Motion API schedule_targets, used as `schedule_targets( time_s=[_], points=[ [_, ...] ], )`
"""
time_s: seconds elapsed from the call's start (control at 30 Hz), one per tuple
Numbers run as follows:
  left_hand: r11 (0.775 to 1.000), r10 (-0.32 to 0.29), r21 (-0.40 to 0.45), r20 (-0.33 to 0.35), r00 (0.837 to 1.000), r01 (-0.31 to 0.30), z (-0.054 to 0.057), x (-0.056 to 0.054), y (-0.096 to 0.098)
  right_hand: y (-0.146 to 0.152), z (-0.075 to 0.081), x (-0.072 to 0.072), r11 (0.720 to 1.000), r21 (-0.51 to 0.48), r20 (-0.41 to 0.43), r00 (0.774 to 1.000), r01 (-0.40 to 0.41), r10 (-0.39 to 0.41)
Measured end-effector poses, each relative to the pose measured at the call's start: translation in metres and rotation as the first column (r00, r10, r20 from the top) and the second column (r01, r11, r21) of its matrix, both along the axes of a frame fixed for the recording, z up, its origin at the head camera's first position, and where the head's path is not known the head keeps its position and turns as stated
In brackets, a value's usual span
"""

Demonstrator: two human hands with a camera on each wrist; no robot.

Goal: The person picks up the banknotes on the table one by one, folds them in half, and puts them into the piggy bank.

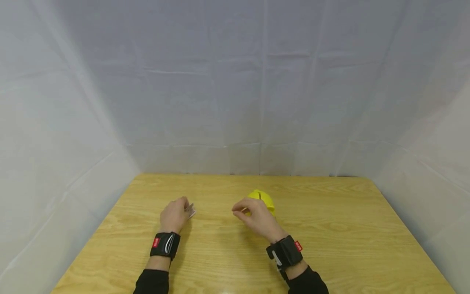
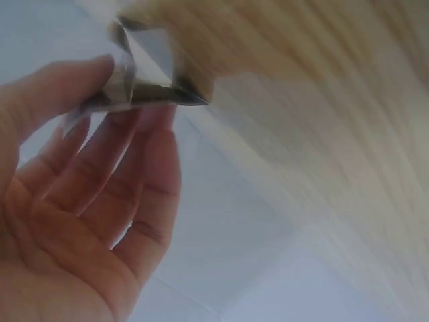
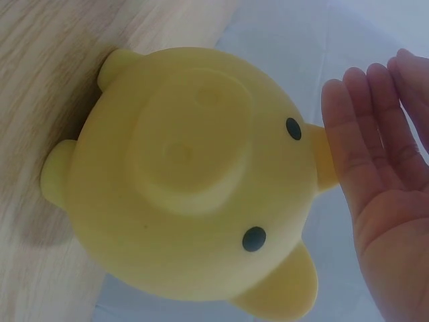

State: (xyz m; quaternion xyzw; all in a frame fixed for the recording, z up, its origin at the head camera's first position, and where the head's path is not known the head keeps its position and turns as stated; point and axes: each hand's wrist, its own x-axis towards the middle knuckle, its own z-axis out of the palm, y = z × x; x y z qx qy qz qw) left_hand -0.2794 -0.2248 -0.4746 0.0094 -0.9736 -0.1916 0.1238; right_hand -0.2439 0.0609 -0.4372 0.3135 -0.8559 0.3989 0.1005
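Note:
A yellow piggy bank point(image 3: 194, 168) with black eyes, a large snout and stubby feet stands on the table; the head view shows a dark slot on its top. My right hand point(image 1: 257, 215) is in front of it, partly covering it in the head view. That hand's fingers point(image 3: 365, 134) are extended, with the thumb near the fingertips, and nothing shows between them. Off to the left, my left hand point(image 1: 174, 215) pinches a small, shiny, clear-and-silver folded piece point(image 2: 151, 94) between thumb and fingers. Glare and blur hide exactly what this piece is.
The light wood table point(image 1: 330, 245) is bounded at the back and both sides by pale sheeting point(image 1: 235, 102). Black straps circle both wrists, such as the left wrist band point(image 1: 165, 245).

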Motion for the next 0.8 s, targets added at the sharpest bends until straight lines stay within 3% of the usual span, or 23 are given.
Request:
schedule_targets(
  time_s=[0.2, 0.37, 0.53, 0.7, 0.8],
  points=[
    [0.988, -0.034, 0.151, -0.039, 0.999, 0.039, 0.010, 0.001, 0.008, 0.000, 0.000, -0.001, 1.000, -0.030, -0.020, 1.000, 0.007, -0.008],
    [0.941, -0.118, 0.307, -0.093, 0.989, 0.141, 0.018, 0.004, 0.018, 0.000, 0.000, -0.001, 0.999, -0.040, -0.017, 0.999, 0.034, -0.035],
    [0.859, -0.204, 0.451, -0.132, 0.970, 0.242, 0.025, 0.009, 0.036, 0.000, 0.002, 0.000, 0.993, -0.072, 0.015, 0.996, 0.092, -0.091],
    [0.753, -0.255, 0.596, -0.125, 0.959, 0.278, 0.034, 0.017, 0.061, -0.001, 0.004, 0.002, 0.980, -0.146, 0.097, 0.988, 0.134, -0.121],
    [0.703, -0.297, 0.636, -0.142, 0.944, 0.317, 0.038, 0.023, 0.076, -0.001, 0.004, 0.002, 0.969, -0.189, 0.150, 0.979, 0.162, -0.135]
  ],
)
